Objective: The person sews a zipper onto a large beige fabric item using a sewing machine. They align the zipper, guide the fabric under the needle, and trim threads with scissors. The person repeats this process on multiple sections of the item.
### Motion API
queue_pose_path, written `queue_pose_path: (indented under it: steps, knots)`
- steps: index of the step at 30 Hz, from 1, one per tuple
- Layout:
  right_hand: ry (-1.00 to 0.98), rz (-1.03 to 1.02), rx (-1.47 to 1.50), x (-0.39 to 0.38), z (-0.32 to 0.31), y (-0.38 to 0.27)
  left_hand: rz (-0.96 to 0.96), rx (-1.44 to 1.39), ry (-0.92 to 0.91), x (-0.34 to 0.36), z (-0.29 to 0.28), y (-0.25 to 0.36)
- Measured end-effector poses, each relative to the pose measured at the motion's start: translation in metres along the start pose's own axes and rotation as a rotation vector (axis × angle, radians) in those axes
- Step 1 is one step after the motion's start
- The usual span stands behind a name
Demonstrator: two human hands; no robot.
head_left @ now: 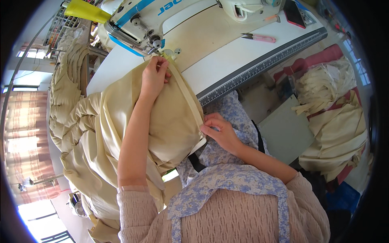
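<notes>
Head view: left hand pressing down on cream quilted fabric near sewing machine presser foot, fingers curled over zipper tape. Right hand pinching zipper's lower end at table edge. Pink snips lying on table, well apart.

Thread snips: pink-handled, lying on the white table, well right of the needle.
Phone: red case, flat at the table's far edge.
Ruler strip: grey, along the table's near edge.
Cream strips: heaped at right.
</notes>
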State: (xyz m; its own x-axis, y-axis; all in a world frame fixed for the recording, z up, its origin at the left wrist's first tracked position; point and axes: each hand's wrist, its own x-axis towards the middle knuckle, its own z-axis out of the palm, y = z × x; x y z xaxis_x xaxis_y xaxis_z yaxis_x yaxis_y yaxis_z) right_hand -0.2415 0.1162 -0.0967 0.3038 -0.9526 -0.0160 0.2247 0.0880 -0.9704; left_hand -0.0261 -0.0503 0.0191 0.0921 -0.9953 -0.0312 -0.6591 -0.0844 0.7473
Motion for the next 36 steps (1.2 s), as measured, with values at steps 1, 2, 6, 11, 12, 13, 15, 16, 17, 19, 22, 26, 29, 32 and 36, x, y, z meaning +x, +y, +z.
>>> queue_pose_path:
  steps: [1, 2, 6, 11, 12, 13, 15, 16, 17, 19, 22, 26, 29, 32, 36]
  knots:
    - [0.017, 0.036, 0.052, 0.001, 0.003, -0.001, -0.005, 0.002, 0.001, 0.0, 0.0, 0.0]
    - [0.033, 0.073, 0.105, 0.001, 0.005, -0.002, -0.01, 0.005, 0.002, 0.0, 0.0, -0.001]
    - [-0.107, 0.172, -0.034, 0.002, 0.001, 0.003, 0.005, 0.011, -0.01, 0.0, 0.001, -0.002]
    - [-0.331, 0.324, 0.364, -0.006, -0.003, -0.007, 0.018, 0.039, -0.049, -0.004, 0.0, -0.002]
    - [-0.319, 0.334, 0.329, -0.01, -0.008, -0.019, 0.014, 0.052, -0.07, -0.004, -0.001, -0.004]
    - [-0.31, 0.348, 0.294, -0.015, -0.014, -0.031, 0.05, 0.077, -0.066, -0.004, 0.0, -0.007]
    - [-0.283, 0.346, 0.247, -0.02, -0.015, -0.034, 0.124, 0.129, -0.059, -0.004, 0.002, -0.015]
    - [-0.258, 0.327, 0.236, -0.021, -0.012, -0.029, 0.119, 0.118, -0.047, -0.004, 0.004, -0.015]
    - [-0.234, 0.309, 0.226, -0.021, -0.01, -0.027, 0.114, 0.107, -0.035, -0.005, 0.004, -0.015]
    - [-0.16, 0.22, 0.183, -0.024, -0.005, -0.024, 0.122, 0.088, -0.024, -0.006, 0.006, -0.016]
    - [-0.107, 0.16, 0.105, -0.026, -0.005, -0.025, 0.155, 0.075, -0.025, -0.003, 0.005, -0.02]
    - [-0.09, 0.231, 0.072, -0.025, -0.003, -0.027, 0.14, 0.073, -0.03, -0.003, 0.004, -0.019]
    - [-0.096, 0.329, 0.09, -0.024, -0.003, -0.032, 0.13, 0.091, -0.035, -0.003, 0.003, -0.017]
    - [-0.068, 0.297, 0.061, -0.025, -0.001, -0.031, 0.132, 0.107, -0.035, -0.002, 0.003, -0.017]
    - [-0.025, 0.326, 0.076, -0.027, -0.003, -0.027, 0.14, 0.102, -0.027, -0.002, 0.005, -0.018]
